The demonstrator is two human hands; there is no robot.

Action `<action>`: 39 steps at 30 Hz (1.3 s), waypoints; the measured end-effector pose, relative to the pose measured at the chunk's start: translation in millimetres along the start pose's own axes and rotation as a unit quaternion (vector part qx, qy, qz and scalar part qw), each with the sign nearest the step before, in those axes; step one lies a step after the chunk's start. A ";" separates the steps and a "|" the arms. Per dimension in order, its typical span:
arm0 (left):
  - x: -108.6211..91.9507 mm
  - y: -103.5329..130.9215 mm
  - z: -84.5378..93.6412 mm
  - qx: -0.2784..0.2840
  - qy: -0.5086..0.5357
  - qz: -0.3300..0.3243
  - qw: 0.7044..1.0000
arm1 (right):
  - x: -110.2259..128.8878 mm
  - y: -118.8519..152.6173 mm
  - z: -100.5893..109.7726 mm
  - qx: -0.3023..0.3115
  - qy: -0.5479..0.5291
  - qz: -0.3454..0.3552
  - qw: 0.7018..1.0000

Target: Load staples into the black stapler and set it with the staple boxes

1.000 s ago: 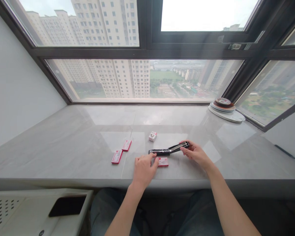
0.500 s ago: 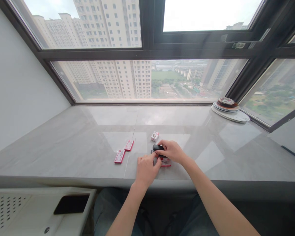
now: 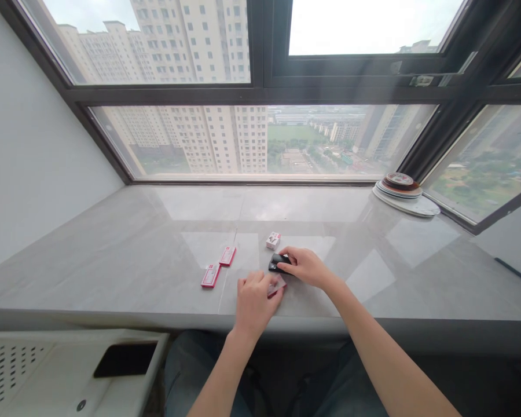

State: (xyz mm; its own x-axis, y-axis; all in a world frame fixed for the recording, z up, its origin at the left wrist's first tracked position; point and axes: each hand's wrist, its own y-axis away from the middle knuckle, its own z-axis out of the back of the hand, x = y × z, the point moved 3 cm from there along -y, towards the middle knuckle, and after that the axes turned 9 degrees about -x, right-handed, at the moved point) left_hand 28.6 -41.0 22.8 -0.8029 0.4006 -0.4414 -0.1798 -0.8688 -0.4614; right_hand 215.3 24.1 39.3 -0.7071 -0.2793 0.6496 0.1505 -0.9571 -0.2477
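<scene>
A black stapler (image 3: 279, 263), smooth and narrow with a rounded end, lies low over the stone-look counter (image 3: 125, 255), right of the middle. The right hand (image 3: 301, 267) grasps it, fingers over the top and thumb along the near side, hiding its far right part. The left hand (image 3: 257, 295) pinches a thin, flat box (image 3: 278, 285) in pale card with a pinkish-red edge; the fingers cover much of it, and it sits just on the near side of the stapler.

Two flat cartons (image 3: 219, 266) with white faces and pinkish-red edges lie to the left, nearly corner to corner, both slanting. A small white-and-red block-shaped box (image 3: 273, 240) stands beyond the stapler, near it.

The counter is grey, glossy and faintly veined, with a thin seam and bright window reflections. Round, flat plates (image 3: 402, 194) are stacked in its far right corner, the smaller ones on top. Dark window frames (image 3: 165, 95) hold panes that look out on tall pale buildings and greenery. A plain pale wall (image 3: 35, 150) closes the left side; below it is a white unit (image 3: 52, 370) with punched holes and a black rectangular area.

The stapler's long axis runs roughly left to right, its visible end pointing left.
</scene>
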 end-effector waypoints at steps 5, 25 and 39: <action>62.6 -7.7 34.4 -0.059 -0.106 0.065 0.990 | -3.3 2.7 0.2 -0.014 -0.008 -0.001 1.000; 102.9 -31.7 -7.8 -0.029 0.013 -0.010 0.999 | 4.2 7.2 9.3 0.026 -0.019 -0.038 0.999; 42.0 -74.8 -63.4 -0.045 -0.002 -0.101 0.994 | -10.5 44.6 -34.3 -0.134 -0.256 -0.247 0.925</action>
State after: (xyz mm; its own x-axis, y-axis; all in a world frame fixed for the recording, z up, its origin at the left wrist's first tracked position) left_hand 44.3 59.3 -10.1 -0.7583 0.5626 -0.3294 -0.2864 -0.7413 -0.6069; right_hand 205.7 -13.0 -3.3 -0.2138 0.1213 0.9693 -0.3278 -0.9436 0.0457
